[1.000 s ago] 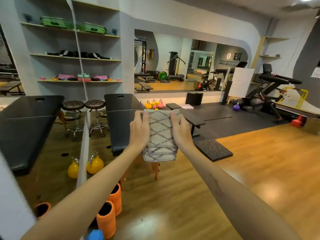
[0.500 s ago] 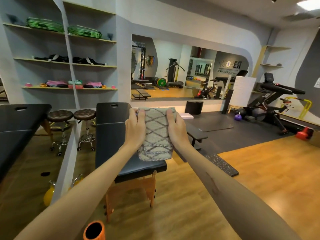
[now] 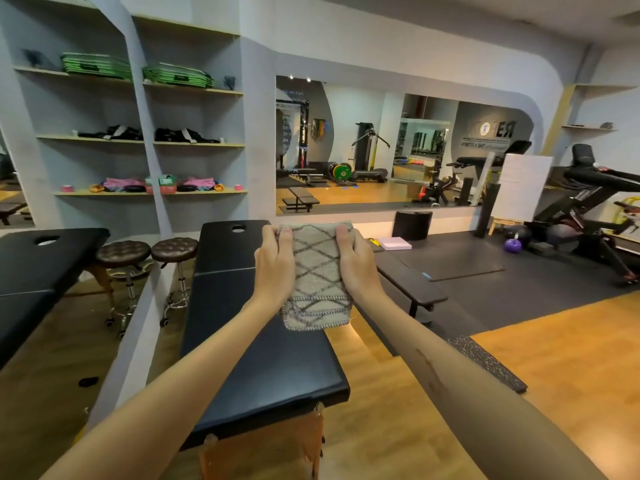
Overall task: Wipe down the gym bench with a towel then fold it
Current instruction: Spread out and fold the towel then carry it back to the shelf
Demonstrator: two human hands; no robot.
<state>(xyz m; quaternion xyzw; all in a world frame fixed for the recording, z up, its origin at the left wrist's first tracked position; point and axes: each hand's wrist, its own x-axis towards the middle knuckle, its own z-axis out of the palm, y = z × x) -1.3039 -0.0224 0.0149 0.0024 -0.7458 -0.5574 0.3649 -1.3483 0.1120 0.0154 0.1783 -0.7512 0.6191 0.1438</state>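
Towel point(image 3: 317, 278) | beige, dark diamond lattice, stitched edge, folded, hanging | left hand point(image 3: 275, 268), right hand point(image 3: 356, 268): fingers curled, gripping top corners | above black bench point(image 3: 263, 358)

Only a mirror-reversed wall sign point(image 3: 491, 135) reflected in the mirror point(image 3: 381, 147) is partly legible, its lower line reading roughly "THE A FITNESS".

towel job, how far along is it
Done: the towel is already folded small, though nothing shows whether the bench got wiped. In hand: left hand and right hand grip its sides, holding it above the bench. Left: possibly wiping, or putting it down.
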